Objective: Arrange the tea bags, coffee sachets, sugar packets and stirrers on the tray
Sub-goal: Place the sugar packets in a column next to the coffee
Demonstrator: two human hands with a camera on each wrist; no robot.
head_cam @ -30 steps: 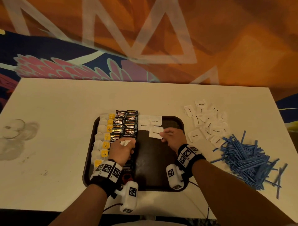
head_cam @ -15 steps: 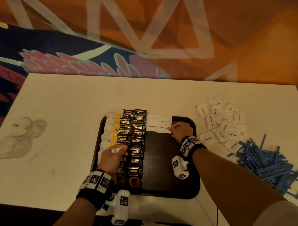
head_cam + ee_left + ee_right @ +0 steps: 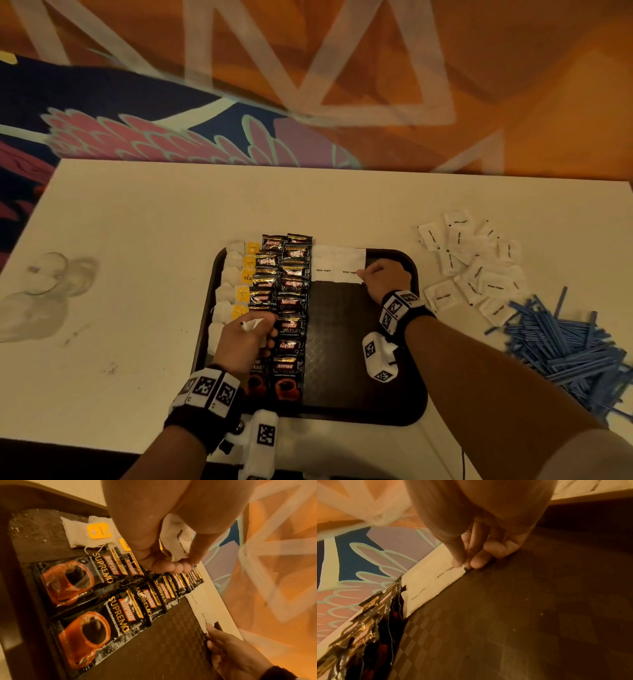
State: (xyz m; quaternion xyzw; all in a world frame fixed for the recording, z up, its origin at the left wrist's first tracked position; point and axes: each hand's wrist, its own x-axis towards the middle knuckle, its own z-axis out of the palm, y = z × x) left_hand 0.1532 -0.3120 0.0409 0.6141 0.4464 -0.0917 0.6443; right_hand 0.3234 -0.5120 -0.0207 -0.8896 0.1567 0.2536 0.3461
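Head view: right hand (image 3: pixel 385 279) is now pinching the sugar packet (image 3: pixel 351 271) flat into the tray (image 3: pixel 394 407) row, starting sugar, while left hand (image 3: pixel 245 342) is gripping spares.

A pale table (image 3: pixel 144 240) fills the lower half of the head view, its top marked by a faint, smeared stain (image 3: pixel 44 294) at 9 o'clock and small dark scuffs (image 3: pixel 109 368) toward 8 o'clock. Beyond its far edge lies a patterned carpet (image 3: pixel 513 85), orange from 12 to 3 o'clock with pale crossing bands (image 3: pixel 322 58), and navy at 10 o'clock with a pink, feather-like motif (image 3: pixel 137 140). The light is warm and dim.
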